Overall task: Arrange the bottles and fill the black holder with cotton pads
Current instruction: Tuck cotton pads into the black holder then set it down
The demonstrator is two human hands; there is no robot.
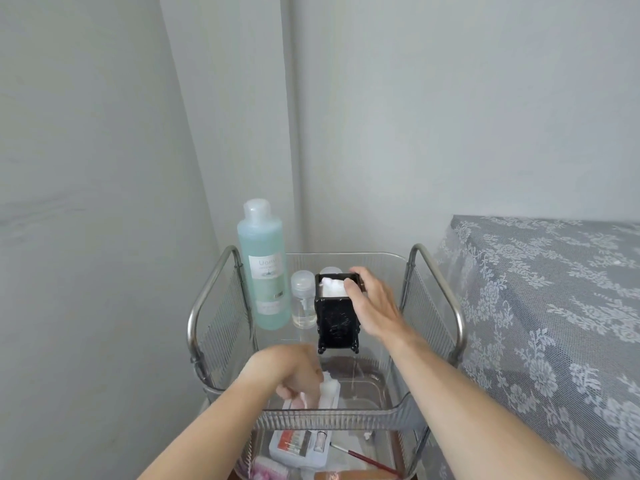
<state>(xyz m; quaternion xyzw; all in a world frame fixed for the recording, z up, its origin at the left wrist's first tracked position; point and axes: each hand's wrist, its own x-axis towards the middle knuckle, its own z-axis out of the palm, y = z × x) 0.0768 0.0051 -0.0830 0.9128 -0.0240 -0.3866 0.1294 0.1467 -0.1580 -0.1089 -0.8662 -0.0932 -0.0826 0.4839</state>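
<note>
On the top tray (346, 415) of a clear trolley in a grey corner, a tall blue-green bottle (265, 268) stands at the back left with a small clear pump bottle (304, 299) just beside it. Nearer the front edge, the left hand (294, 374) curls its fingers around a small stack of white cotton pads (329, 389) at a packet lying in the tray. To the right, the black holder (336, 317) stands upright, pads already showing white at its mouth, while the right hand (370, 303) grips its rim between thumb and fingers. Another clear container is half hidden behind the holder. Judging by this, the next stack should go in flat and square, the holder kept steady. A lace-covered surface (554, 306) lies at far right.
</note>
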